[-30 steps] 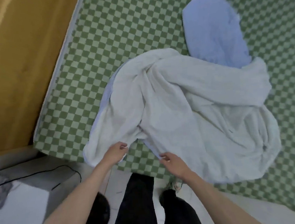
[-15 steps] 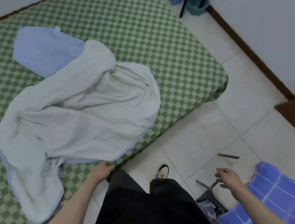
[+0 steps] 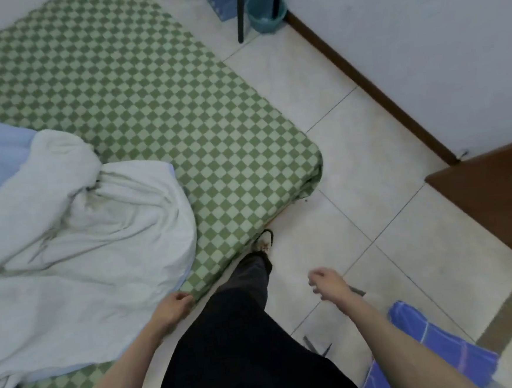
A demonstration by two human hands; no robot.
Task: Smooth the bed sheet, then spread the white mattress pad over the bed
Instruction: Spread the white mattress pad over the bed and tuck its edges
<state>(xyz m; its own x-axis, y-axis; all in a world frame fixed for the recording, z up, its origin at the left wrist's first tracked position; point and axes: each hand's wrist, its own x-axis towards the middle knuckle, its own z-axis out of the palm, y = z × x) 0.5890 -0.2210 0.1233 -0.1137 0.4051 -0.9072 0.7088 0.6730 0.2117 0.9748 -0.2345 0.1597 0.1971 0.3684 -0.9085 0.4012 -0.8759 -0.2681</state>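
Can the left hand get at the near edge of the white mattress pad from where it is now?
Probably yes. The left hand rests at the edge of the green checked sheet, right beside the white mattress pad, with nothing between them.

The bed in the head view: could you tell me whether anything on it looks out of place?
Yes: the white mattress pad lies bunched in folds at one end of the green checked sheet, not spread out.
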